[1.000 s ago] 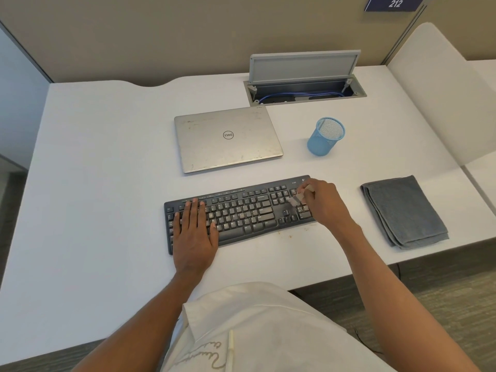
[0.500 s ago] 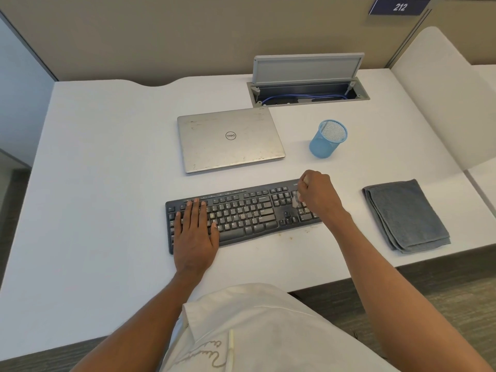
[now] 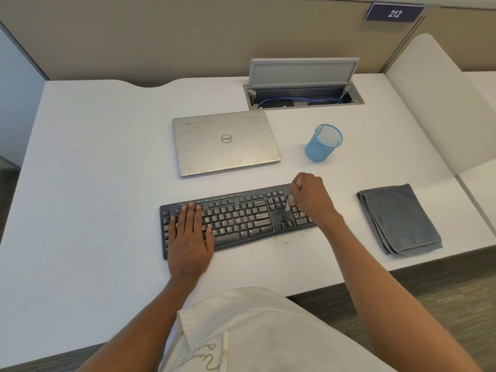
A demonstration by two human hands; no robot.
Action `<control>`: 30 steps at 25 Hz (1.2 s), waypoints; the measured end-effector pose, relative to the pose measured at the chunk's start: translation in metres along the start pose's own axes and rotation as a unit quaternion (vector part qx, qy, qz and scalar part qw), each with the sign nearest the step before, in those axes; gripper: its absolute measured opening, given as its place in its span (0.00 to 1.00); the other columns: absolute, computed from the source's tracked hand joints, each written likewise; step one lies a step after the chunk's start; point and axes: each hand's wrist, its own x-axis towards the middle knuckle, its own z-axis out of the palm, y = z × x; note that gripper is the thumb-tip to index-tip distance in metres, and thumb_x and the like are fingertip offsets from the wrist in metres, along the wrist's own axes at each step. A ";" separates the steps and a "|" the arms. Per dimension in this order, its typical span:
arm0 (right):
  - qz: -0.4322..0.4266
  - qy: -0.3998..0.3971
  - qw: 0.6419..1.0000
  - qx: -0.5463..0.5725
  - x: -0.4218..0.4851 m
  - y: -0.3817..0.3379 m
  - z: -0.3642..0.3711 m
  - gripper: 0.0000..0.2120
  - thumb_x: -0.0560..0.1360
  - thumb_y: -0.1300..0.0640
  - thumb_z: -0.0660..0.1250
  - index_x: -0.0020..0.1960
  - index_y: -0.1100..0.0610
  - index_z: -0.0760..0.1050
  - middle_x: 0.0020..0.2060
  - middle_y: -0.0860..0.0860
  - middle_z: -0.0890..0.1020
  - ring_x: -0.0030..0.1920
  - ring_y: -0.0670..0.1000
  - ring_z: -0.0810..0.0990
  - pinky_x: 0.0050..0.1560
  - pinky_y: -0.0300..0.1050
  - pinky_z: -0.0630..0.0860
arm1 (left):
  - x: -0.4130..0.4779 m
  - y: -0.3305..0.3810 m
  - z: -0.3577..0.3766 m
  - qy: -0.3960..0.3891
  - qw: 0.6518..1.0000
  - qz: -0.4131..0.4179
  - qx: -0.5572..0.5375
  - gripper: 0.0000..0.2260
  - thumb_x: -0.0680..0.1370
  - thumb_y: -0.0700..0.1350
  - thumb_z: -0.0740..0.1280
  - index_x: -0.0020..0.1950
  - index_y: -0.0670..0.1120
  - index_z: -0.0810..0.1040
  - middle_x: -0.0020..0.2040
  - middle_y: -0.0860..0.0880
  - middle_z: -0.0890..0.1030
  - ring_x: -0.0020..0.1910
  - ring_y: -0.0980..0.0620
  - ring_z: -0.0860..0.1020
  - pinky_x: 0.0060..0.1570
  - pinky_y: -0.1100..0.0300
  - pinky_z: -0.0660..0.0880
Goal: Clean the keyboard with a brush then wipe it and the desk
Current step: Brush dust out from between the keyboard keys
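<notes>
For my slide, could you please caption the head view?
Left hand rests on keyboard; right hand holds brush to its right end.

one head cam, wide-angle, worn by the person; looks fwd and down at the desk (image 3: pixel 80 183) from close above its near edge. the right hand (image 3: pixel 312 196) gripping the brush (image 3: pixel 288 204) sits just right of frame centre; wall panel (image 3: pixel 188 36) lies far beyond the grip, shirt front (image 3: pixel 255 331) below it.
</notes>
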 end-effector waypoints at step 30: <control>0.060 0.011 0.984 0.165 0.039 0.016 -0.027 0.09 0.77 0.67 0.61 0.47 0.62 0.79 0.41 0.64 0.86 0.40 0.59 0.87 0.40 0.53 0.86 | 0.000 0.000 0.000 0.003 1.000 -0.002 0.005 0.27 0.86 0.52 0.54 0.83 0.41 0.66 0.83 0.41 0.66 0.83 0.43 0.62 0.83 0.39 0.55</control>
